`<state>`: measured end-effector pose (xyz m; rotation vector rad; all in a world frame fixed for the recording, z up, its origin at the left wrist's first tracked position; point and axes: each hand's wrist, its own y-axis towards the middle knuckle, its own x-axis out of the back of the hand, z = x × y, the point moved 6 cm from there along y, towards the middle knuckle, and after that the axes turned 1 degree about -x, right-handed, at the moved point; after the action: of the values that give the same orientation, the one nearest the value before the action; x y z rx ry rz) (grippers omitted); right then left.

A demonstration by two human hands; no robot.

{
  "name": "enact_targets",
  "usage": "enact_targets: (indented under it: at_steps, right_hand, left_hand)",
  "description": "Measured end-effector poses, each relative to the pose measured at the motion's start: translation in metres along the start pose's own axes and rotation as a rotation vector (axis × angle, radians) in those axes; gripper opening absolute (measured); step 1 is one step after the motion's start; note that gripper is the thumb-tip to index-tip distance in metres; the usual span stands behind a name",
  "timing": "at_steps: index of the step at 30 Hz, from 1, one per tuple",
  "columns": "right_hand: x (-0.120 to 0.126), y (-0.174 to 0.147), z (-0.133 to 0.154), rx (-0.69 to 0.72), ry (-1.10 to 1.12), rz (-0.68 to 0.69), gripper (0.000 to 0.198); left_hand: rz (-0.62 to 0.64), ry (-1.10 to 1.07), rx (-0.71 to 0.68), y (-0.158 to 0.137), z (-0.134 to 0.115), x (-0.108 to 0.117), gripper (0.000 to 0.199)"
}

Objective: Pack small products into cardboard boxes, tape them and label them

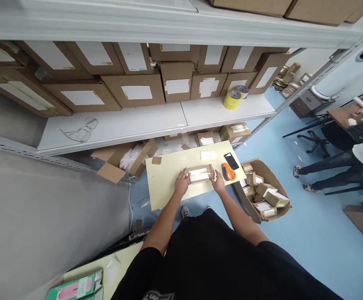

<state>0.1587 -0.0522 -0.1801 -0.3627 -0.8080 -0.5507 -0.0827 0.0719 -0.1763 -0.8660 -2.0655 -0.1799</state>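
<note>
A small brown cardboard box (199, 174) with a white label and shiny tape lies on the pale yellow table (164, 189). My left hand (182, 182) grips its left end, fingers curled over the edge. At the other end, my right hand (217, 182) is closed on the box's right side. Just right of that hand sits an orange tape dispenser (228, 171), with a dark phone (231, 161) behind it. A white paper (207, 155) lies beyond the box, and a brown cardboard scrap (157, 160) is at the far left.
A large carton (283, 193) of small taped boxes stands on the floor to the right. An open carton (114, 160) is left of the table. The shelf (156, 118) ahead carries boxes, glasses (84, 130) and yellow tape rolls (232, 100). Another person (331, 166) is at far right.
</note>
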Motion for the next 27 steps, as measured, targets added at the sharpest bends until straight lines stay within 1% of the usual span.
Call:
enact_targets:
  at_steps: [2, 4, 6, 8, 10, 12, 14, 16, 17, 19, 21, 23, 25, 27]
  right_hand:
    - [0.008, -0.001, -0.009, 0.004, 0.002, -0.033, 0.068]
    - [0.020, 0.002, -0.023, -0.013, -0.011, -0.060, 0.068]
    - [0.036, 0.010, -0.041, -0.056, -0.031, -0.089, 0.068]
    - [0.052, 0.022, -0.060, -0.124, -0.056, -0.116, 0.068]
    - [0.065, 0.036, -0.080, -0.218, -0.096, -0.093, 0.065]
    - [0.071, 0.050, -0.098, -0.308, -0.130, -0.018, 0.058]
    - [0.069, 0.062, -0.110, -0.352, -0.137, 0.069, 0.044]
    - [0.061, 0.070, -0.116, -0.341, -0.134, 0.132, 0.031]
    - [0.055, 0.073, -0.118, -0.331, -0.142, 0.165, 0.027]
    - [0.040, 0.075, -0.123, -0.327, -0.169, 0.227, 0.028]
    - [0.026, 0.075, -0.129, -0.357, -0.176, 0.278, 0.037]
    - [0.016, 0.076, -0.135, -0.386, -0.144, 0.287, 0.044]
    - [0.014, 0.079, -0.140, -0.374, -0.107, 0.272, 0.044]
    - [0.017, 0.084, -0.141, -0.306, -0.068, 0.249, 0.040]
  left_hand:
    - [0.036, 0.020, -0.008, 0.004, 0.002, -0.002, 0.055]
    - [0.084, 0.045, -0.008, 0.010, 0.004, -0.004, 0.059]
    - [0.133, 0.073, -0.002, 0.014, 0.007, -0.007, 0.066]
    - [0.153, 0.107, -0.001, 0.018, 0.008, -0.010, 0.070]
    - [0.153, 0.148, -0.004, 0.021, 0.008, -0.012, 0.069]
    - [0.159, 0.191, 0.008, 0.023, 0.008, -0.013, 0.068]
    - [0.169, 0.221, 0.024, 0.025, 0.008, -0.014, 0.067]
    - [0.169, 0.236, 0.033, 0.027, 0.006, -0.014, 0.069]
    - [0.166, 0.238, 0.035, 0.029, 0.004, -0.014, 0.070]
    - [0.162, 0.235, 0.044, 0.032, -0.001, -0.017, 0.072]
    - [0.163, 0.223, 0.058, 0.036, -0.009, -0.023, 0.072]
    - [0.165, 0.206, 0.061, 0.043, -0.022, -0.032, 0.072]
    - [0.167, 0.186, 0.046, 0.052, -0.038, -0.040, 0.072]
    - [0.175, 0.172, 0.045, 0.061, -0.052, -0.046, 0.072]
